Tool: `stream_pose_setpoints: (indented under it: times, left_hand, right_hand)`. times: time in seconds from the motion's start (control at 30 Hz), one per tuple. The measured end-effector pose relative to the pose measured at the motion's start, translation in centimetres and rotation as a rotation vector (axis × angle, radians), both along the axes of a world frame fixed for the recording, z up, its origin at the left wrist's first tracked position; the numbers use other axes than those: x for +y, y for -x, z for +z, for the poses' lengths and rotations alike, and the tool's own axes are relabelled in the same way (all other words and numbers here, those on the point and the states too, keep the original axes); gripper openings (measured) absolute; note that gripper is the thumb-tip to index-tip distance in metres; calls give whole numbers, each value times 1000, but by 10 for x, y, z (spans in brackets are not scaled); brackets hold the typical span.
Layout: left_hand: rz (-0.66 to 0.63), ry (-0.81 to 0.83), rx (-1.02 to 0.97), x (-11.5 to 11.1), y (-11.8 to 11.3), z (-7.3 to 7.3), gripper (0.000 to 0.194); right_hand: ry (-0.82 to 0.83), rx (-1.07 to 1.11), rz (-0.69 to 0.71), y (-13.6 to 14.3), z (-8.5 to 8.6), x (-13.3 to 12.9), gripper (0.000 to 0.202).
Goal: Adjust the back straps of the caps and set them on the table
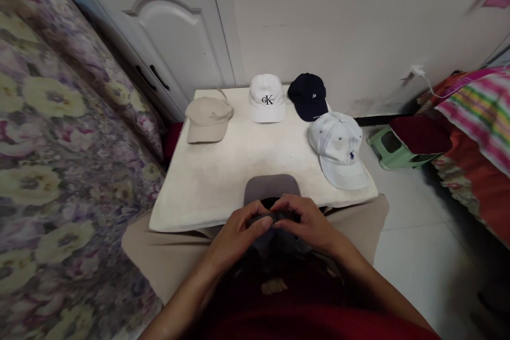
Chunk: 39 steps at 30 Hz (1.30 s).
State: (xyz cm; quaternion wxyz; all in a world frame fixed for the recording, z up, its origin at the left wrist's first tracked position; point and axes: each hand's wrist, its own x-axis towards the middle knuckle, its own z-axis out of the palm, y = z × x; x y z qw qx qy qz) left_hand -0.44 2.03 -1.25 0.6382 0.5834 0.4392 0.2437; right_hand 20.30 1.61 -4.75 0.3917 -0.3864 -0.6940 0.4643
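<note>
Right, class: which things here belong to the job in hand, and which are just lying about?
In the job:
grey cap, in left hand and right hand
probably beige cap, white cap, navy cap, pale blue cap, table

Lying about:
stool, curtain, cupboard

Dim, soft light, palest on the tabletop (258, 151), deep shadow at bottom centre, edges stretched and slightly blurred

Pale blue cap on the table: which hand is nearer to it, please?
Right. The right hand is on the near side of the pale blue cap, to its left; the left hand is also on the near side, but farther left.
</note>
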Motion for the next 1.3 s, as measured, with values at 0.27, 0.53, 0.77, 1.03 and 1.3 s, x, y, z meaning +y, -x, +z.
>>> stream_pose_setpoints:
  times: [0.27,0.53,0.77,1.03,1.3]
  left_hand:
    - [77,17,-48,-1,-5,-8,29]
    - [131,37,-114,1,-4,-9,28]
    - [110,125,-174,11,8,-17,26]
    - [126,153,-200,16,7,-19,23]
    - [153,209,-288,19,4,-21,25]
  right_hand:
    - [25,-6,2,3,1,-1,20]
    - [370,324,29,-2,-3,-1,24]
    - [636,510,165,-13,-12,7,29]
    - [704,615,87,-14,-15,10,22]
    - [740,622,13,-13,-16,11,22]
